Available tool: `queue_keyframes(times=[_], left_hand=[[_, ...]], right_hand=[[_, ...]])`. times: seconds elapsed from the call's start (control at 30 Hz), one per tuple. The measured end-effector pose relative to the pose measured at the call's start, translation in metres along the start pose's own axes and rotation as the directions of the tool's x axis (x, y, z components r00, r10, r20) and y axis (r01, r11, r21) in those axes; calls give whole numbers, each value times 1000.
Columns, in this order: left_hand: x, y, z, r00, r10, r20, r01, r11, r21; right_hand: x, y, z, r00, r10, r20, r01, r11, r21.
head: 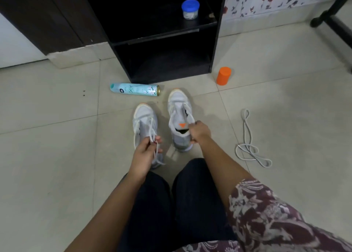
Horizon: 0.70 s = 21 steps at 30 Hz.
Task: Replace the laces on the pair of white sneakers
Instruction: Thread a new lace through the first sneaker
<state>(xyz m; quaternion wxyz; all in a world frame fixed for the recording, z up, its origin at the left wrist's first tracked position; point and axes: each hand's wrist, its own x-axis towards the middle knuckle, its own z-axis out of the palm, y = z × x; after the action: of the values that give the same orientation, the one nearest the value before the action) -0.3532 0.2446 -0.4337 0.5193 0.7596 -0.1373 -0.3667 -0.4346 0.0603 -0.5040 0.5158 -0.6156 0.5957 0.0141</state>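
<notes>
Two white sneakers stand side by side on the tiled floor, toes pointing away from me. The left sneaker still has its white lace, and my left hand pinches the loose ends of that lace above the shoe's opening. The right sneaker has an orange triangle on its tongue; my right hand grips its collar and a lace end at the shoe's right side. A loose white lace lies coiled on the floor to the right, apart from both shoes.
A pale blue spray can lies on its side beyond the sneakers. An orange cylinder stands at the right of a black open shelf unit, which holds a blue-lidded jar. My dark-trousered knees are at the bottom.
</notes>
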Motion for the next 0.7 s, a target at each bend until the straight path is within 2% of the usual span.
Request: queue_keyframes(times=[0.13, 0.23, 0.27, 0.33, 0.37, 0.43, 0.5, 0.53, 0.6, 0.7], left_hand=[[4, -11, -19, 998, -4, -65, 11, 995, 104], [17, -25, -23, 995, 55, -84, -23, 941, 338], [22, -29, -21, 997, 53, -57, -22, 893, 449], [30, -31, -10, 1000, 12, -8, -4, 773, 634], [34, -30, -5, 1000, 11, 5, -11, 705, 709], [41, -28, 3, 999, 32, 14, -29, 544, 839], [49, -29, 6, 1000, -6, -4, 6, 402, 916], [52, -28, 7, 999, -38, -9, 22, 355, 935], [53, -27, 12, 998, -56, 8, 11, 335, 942], [42, -27, 23, 997, -46, 69, -46, 395, 918]], right_hand=[[-3, 13, -29, 992, -72, -108, 42, 965, -259], [-10, 32, -57, 989, -56, -139, -19, 875, -484], [-15, 37, -63, 987, -60, -147, -30, 839, -543], [-22, 43, -64, 977, -83, -198, -43, 830, -557], [-24, 46, -59, 957, -137, -254, -30, 828, -560], [-33, 50, -43, 878, -361, -315, 57, 732, -679], [-41, 49, -27, 805, -561, -195, 251, 619, -744], [-44, 47, -20, 797, -595, -105, 346, 593, -727], [-48, 44, -15, 841, -540, 21, 392, 583, -712], [-49, 44, -24, 909, -416, 26, 320, 657, -683]])
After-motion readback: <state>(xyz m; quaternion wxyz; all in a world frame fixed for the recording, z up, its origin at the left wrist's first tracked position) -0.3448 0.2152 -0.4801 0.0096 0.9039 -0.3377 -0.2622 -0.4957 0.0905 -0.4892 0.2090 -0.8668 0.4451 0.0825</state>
